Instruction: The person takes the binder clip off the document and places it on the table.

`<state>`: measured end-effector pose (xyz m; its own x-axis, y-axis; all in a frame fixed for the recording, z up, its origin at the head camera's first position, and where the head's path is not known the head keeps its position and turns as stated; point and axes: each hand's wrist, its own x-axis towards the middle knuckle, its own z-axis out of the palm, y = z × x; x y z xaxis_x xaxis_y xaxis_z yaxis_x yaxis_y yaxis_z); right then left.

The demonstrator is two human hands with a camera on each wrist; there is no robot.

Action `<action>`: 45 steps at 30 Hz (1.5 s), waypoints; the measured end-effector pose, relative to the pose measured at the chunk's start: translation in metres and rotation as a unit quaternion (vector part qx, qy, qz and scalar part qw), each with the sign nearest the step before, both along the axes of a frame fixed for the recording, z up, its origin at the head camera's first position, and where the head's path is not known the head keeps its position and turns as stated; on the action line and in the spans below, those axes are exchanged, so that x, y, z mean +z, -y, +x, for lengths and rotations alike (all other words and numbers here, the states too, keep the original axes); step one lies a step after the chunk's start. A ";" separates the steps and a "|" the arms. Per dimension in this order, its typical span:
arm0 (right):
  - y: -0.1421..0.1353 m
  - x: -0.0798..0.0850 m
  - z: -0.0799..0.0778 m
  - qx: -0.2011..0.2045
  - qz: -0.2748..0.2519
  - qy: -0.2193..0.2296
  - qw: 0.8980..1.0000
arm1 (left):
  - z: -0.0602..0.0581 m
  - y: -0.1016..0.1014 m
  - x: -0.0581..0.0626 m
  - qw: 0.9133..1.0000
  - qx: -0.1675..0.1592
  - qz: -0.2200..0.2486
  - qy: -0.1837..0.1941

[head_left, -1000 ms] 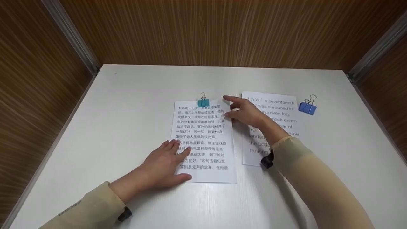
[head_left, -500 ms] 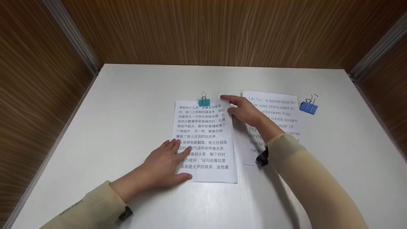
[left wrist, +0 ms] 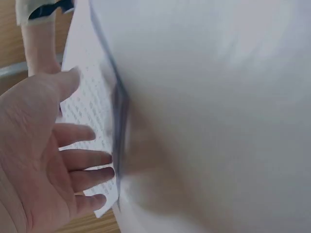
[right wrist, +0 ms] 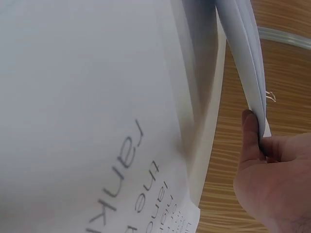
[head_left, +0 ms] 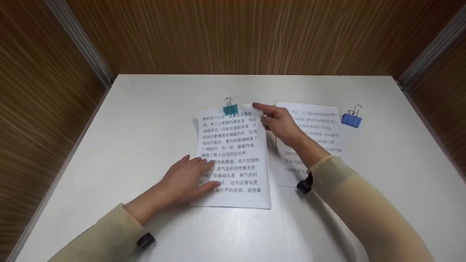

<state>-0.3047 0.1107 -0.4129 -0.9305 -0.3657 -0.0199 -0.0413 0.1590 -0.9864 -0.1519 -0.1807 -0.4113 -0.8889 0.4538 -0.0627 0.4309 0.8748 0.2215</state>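
Note:
A stack of paper sheets point(head_left: 233, 145) printed with Chinese text lies in front, its far end raised above the table. At the top edge a teal binder clip point(head_left: 230, 109) grips the sheets, its wire handles pointing away. My right hand point(head_left: 284, 125) pinches the stack's upper right corner; the right wrist view shows thumb and fingers on either side of the sheets point(right wrist: 245, 53). Over the lower left edge is my left hand point(head_left: 185, 178), fingers extended, its fingertips close to the paper in the left wrist view.
To the right lies a second stack of papers point(head_left: 309, 131) with large English text, partly covered by my right hand and forearm. Beyond it sits a blue binder clip point(head_left: 351, 120) on the white table point(head_left: 145, 120). Wood-patterned panels point(head_left: 255, 36) enclose the back and sides.
The far end of the Chinese-text stack has risen with its teal clip, and my right hand now pinches the corner. My left hand has eased up from pressing the paper, its thumb shifting upward.

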 end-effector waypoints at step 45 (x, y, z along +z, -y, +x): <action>-0.012 0.019 0.044 0.026 -0.036 -0.035 0.998 | -0.144 -0.020 0.064 0.884 0.054 0.439 0.153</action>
